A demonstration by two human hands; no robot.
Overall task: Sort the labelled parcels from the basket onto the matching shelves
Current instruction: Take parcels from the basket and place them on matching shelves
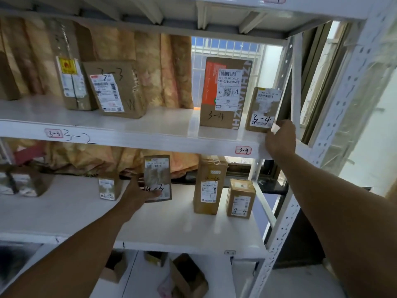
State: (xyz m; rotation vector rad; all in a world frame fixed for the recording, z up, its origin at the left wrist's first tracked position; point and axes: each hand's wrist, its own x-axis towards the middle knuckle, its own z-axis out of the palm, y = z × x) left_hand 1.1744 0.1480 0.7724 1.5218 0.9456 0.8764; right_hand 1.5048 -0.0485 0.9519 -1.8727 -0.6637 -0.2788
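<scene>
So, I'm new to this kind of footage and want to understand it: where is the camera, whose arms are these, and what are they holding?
There is one picture, taken by a wide-angle camera worn on a person's head and facing white shelves. The two bare arms are that person's own. The left hand holds a small parcel marked 4-3 at the lower shelf, where another 4-3 parcel and a parcel marked 4-4 stand. The right hand reaches to the upper shelf, at the lower corner of a small parcel marked 3-4. Whether it grips that parcel is unclear. A bigger 3-4 parcel stands beside it.
</scene>
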